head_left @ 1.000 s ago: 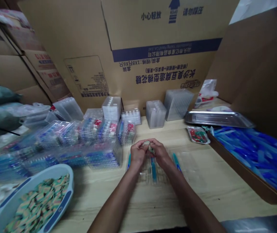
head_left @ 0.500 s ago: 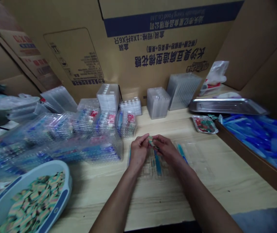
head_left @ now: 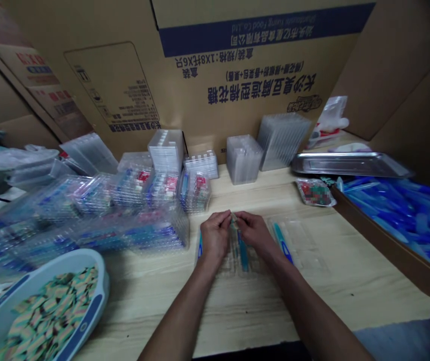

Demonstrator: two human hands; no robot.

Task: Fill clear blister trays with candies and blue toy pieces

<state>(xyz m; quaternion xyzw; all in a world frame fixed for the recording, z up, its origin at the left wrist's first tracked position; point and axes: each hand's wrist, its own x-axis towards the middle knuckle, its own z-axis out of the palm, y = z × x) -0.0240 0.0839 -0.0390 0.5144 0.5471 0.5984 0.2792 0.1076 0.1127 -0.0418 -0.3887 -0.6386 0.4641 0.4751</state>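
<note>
Between the fingertips of both hands is a small striped candy piece, mostly covered by the fingers. My left hand pinches it from one side and my right hand from the other. Both are closed and held above clear plastic trays on the table. Blue plastic sticks lie in the trays: one blue stick between my hands, another blue stick right of my right hand, and a third partly behind my left wrist.
A light blue basin of striped candy pieces stands at left. Behind it are filled clear packs. Stacked empty trays line the cardboard box. At right are a box of blue sticks, a metal tray and a small red-green packet.
The candy piece has turned between my fingers, showing less of its striped face. My hands have drawn slightly closer together. The whole view has shifted slightly.
</note>
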